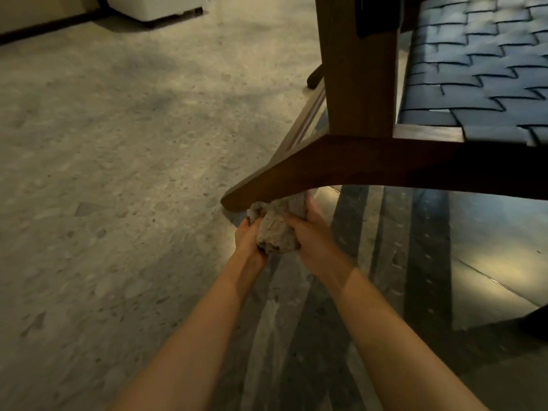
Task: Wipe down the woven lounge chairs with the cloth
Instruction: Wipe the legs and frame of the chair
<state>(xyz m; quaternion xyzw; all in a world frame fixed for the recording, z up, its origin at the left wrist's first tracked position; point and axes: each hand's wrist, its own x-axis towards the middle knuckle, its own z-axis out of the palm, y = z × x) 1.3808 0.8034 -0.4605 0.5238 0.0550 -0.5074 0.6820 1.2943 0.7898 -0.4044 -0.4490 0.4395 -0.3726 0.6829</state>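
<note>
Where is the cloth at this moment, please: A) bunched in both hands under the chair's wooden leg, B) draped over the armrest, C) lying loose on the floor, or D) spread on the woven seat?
A: the left hand and right hand both grip the bunched cloth right beneath the curved wooden leg, well clear of the woven seat.

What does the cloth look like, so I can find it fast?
Find the wooden chair with the dark woven seat. Follow its curved leg down to the tip. The cloth, gripped by the left hand and right hand there, is the only crumpled grey lump.
</note>
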